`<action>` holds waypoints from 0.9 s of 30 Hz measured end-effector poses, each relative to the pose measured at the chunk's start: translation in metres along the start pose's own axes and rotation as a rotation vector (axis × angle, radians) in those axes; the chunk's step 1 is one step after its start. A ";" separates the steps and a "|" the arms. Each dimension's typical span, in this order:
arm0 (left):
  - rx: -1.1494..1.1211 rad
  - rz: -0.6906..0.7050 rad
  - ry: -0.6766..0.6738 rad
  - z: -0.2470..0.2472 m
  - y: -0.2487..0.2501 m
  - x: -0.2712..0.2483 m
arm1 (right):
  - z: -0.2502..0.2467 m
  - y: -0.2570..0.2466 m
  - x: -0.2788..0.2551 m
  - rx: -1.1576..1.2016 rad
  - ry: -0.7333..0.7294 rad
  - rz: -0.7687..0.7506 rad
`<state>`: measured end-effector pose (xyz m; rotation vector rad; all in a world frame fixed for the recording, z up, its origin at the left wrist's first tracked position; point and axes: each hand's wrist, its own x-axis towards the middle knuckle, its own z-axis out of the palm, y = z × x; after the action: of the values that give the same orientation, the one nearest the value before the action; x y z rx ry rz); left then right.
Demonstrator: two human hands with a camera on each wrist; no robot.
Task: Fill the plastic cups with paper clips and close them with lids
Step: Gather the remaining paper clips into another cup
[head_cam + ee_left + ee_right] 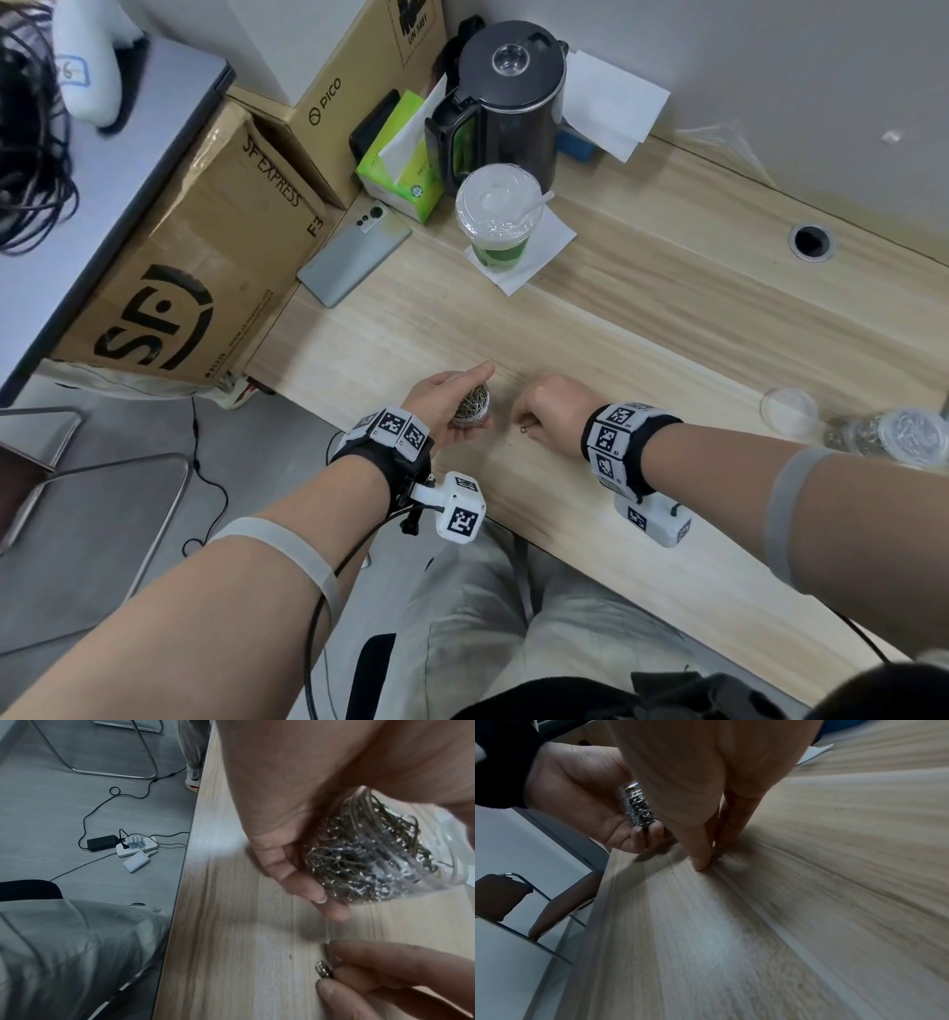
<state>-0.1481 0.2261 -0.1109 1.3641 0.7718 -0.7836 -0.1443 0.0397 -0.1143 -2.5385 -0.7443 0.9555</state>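
Observation:
My left hand [452, 406] grips a small clear plastic cup [471, 407] [380, 854] [639, 809] packed with silver paper clips, tilted, just above the wooden table's near-left corner. Beside it my right hand [539, 411] pinches a paper clip [525, 428] [324, 969] [717, 858] against the table top with thumb and fingertips. A loose clear lid [788, 411] lies on the table at the right. Next to it lie lidded cups [904, 437] filled with clips, partly behind my right forearm.
At the back stand a black kettle [508, 97], a green drink cup with a domed lid [497, 221] on a napkin, a tissue pack [405, 164] and a phone [354, 257]. Cardboard boxes [195, 246] border the table's left. A cable hole [812, 240] sits far right.

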 end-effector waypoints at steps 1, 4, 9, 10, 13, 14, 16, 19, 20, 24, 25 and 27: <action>0.000 0.002 -0.004 0.000 0.000 0.000 | 0.000 -0.001 0.000 0.005 -0.008 0.000; 0.003 0.004 -0.010 0.000 0.000 0.001 | 0.002 -0.003 0.000 0.067 -0.013 -0.025; 0.007 0.001 -0.012 0.000 -0.001 0.005 | 0.005 -0.004 -0.001 0.159 0.036 -0.021; 0.009 0.000 -0.012 0.001 -0.001 0.005 | 0.008 -0.004 -0.003 0.170 0.063 -0.034; 0.010 -0.002 -0.018 0.002 0.000 0.006 | 0.014 -0.002 -0.007 0.209 0.130 -0.042; 0.008 -0.001 -0.019 0.002 0.000 0.007 | 0.015 -0.001 -0.009 0.218 0.148 -0.040; 0.011 -0.001 -0.018 0.004 0.000 0.009 | 0.014 0.000 -0.011 0.254 0.178 -0.036; 0.024 -0.003 -0.017 0.006 0.000 0.012 | 0.012 0.004 -0.013 0.275 0.189 -0.028; 0.027 -0.003 -0.017 0.006 0.000 0.013 | 0.012 0.005 -0.013 0.284 0.180 -0.004; 0.037 0.001 -0.018 0.010 -0.001 0.016 | 0.006 0.011 -0.015 0.542 0.284 0.184; 0.042 -0.001 -0.014 0.012 0.000 0.016 | 0.000 0.012 -0.015 0.632 0.340 0.218; 0.056 -0.016 -0.012 0.017 0.003 0.016 | -0.015 0.010 -0.014 0.789 0.429 0.250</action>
<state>-0.1365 0.2085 -0.1224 1.4036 0.7571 -0.8303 -0.1396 0.0215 -0.1012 -2.0183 0.0859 0.5664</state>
